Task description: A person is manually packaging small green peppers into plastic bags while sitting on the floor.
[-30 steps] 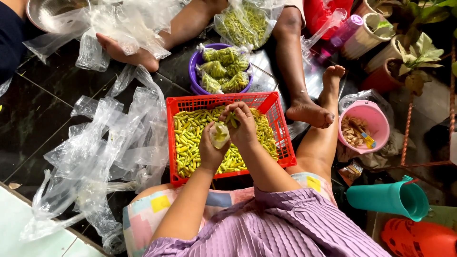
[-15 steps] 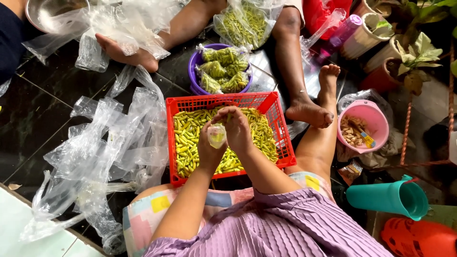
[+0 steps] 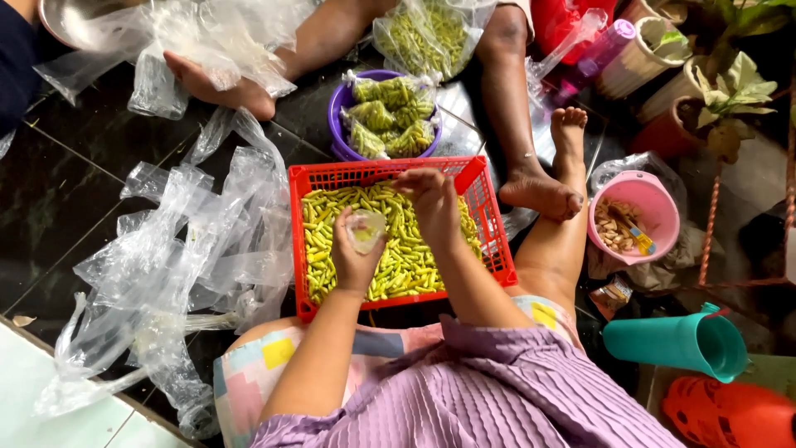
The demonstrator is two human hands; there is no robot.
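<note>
The person sits on the dark tiled floor [image 3: 75, 207] with a red plastic basket [image 3: 489, 249] in front of the knees, filled with small yellow-green chillies [image 3: 406, 257]. The left hand [image 3: 355, 253] is closed around a small clear plastic bag [image 3: 366, 230], holding its mouth up and open over the basket; a few chillies seem to sit in it, though the film is too cloudy to be sure. The right hand [image 3: 431, 203] is apart from the left, fingers curled down among the chillies at the far side of the basket; whether it is pinching any I cannot tell. Judging by how things lie, the bagging is partly done: several tied bags of chillies already sit in a purple bowl [image 3: 342, 104] just beyond the basket, and a larger filled bag [image 3: 423, 33] lies past that between another person's legs, yet the basket is close to full and a heap of empty clear bags [image 3: 166, 249] waits on the left, so much is left. Compared with half a second ago, the right hand has left the bag, where both hands met, and reached out to the far edge of the basket, while the left has kept the bag in much the same spot. A pink bucket [image 3: 655, 207] and a teal jug [image 3: 672, 342] lie off to the right.
</note>
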